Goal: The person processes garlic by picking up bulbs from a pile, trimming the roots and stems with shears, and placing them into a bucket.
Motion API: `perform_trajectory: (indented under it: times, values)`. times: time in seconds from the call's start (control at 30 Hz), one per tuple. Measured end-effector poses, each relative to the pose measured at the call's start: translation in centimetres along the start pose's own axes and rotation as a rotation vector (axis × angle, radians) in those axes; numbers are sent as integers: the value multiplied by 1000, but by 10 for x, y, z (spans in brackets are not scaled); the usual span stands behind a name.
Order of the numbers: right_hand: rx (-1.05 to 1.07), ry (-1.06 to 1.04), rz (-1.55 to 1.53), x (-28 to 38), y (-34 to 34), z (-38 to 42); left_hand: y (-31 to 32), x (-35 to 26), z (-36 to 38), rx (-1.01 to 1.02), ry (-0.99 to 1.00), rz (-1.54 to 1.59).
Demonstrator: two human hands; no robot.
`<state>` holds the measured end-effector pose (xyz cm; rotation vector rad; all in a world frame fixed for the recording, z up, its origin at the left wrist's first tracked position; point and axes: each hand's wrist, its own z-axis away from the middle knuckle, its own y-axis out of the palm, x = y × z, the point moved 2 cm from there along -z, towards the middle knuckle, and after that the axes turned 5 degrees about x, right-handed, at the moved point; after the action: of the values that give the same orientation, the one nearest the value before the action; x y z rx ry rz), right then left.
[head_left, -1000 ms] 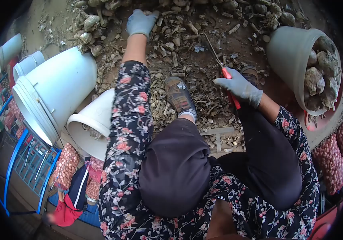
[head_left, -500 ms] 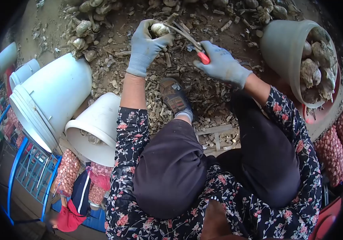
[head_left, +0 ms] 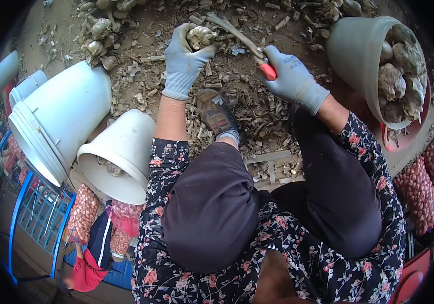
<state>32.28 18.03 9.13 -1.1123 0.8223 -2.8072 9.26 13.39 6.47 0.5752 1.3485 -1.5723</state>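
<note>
My left hand [head_left: 185, 57], in a grey glove, grips a whitish garlic bulb [head_left: 201, 38] between thumb and fingers. My right hand [head_left: 293, 76], gloved the same way, is wrapped round the red handle of a pair of shears [head_left: 247, 41]. The long blades point up and left, their tips just above and to the right of the bulb, smeared by motion. No long stem shows on the bulb now. Below both hands lie dry stem cuttings and peelings [head_left: 257, 114] on the soil.
At right a tilted bucket [head_left: 353, 55] holds several garlic bulbs. A large white bucket [head_left: 70, 109] and a smaller tipped one [head_left: 120, 147] lie at left. Garlic with stems [head_left: 100, 30] is heaped at top left. A person in red [head_left: 87, 273] is by filled mesh sacks [head_left: 81, 213].
My right hand and the shears have shifted a little right and away from the bulb. The stem seen on the bulb at the blades before no longer shows there.
</note>
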Motion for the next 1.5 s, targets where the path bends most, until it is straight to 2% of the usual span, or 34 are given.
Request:
perform_trajectory:
  times: [0.03, 0.1, 0.13, 0.3, 0.5, 0.57, 0.7, 0.77, 0.83, 0.9, 0.93, 0.97, 1.03, 1.1, 1.17, 1.2, 1.23, 1.3, 1.37, 1.43, 1.47, 1.5]
  values:
    - [-3, 2, -1, -1, 0, 1, -1, -4, 1, 2, 3, 0]
    - [-77, -69, 255, 0, 0, 1, -4, -13, 4, 11, 139, 41]
    - [-79, -71, 255, 2, -2, 2, -5, -16, 3, 8, 162, 47]
    - [-103, 47, 538, 5, -11, 8, -8, -17, 4, 72, 94, 81]
    - [-186, 5, 580, 8, -7, 9, -3, -17, 3, 96, 52, 177]
    - [-206, 0, 571, 11, -7, 8, -2, -22, 4, 69, 117, -105]
    - [-22, 50, 526, 13, -4, 5, -2, -26, 5, 24, 201, -147]
    - [54, 49, 469, 10, -3, 5, 0, -17, 5, 163, 95, 61]
    - [165, 54, 340, 7, -3, 7, -1, -26, 7, 194, 113, 144]
    - [117, 15, 243, -7, 2, 8, 5, -36, 18, 529, -166, 364]
    - [96, 29, 180, -13, 7, 8, 9, -25, 21, 598, -235, 416]
    - [74, 42, 117, -20, 12, 9, 9, -15, 21, 597, -228, 414]
    - [-16, 14, 14, -30, 17, 11, 2, 5, 18, 430, -409, 831]
    - [17, 160, -59, -34, 14, 13, -4, 37, 14, 176, -349, 1433]
    - [-66, 162, -48, -42, 21, 15, -22, 63, 0, 60, -447, 1654]
    - [-5, 194, -31, -40, 20, 17, -29, 58, -11, 21, -384, 1361]
    - [54, 226, -14, -40, 19, 17, -31, 30, -16, -93, -412, 1072]
    - [108, 227, -7, -39, 19, 14, -34, 31, -42, 220, -263, 523]
    - [218, 236, 3, -38, 21, 12, -12, -11, -69, 143, -200, -125]
    - [213, 236, -1, -31, 14, 12, 13, -18, -104, -40, -156, -443]
    - [208, 231, 8, -30, 10, 11, 23, -14, -120, -40, -153, -440]
    - [205, 227, 18, -29, 8, 11, 33, -10, -133, 23, -276, -438]
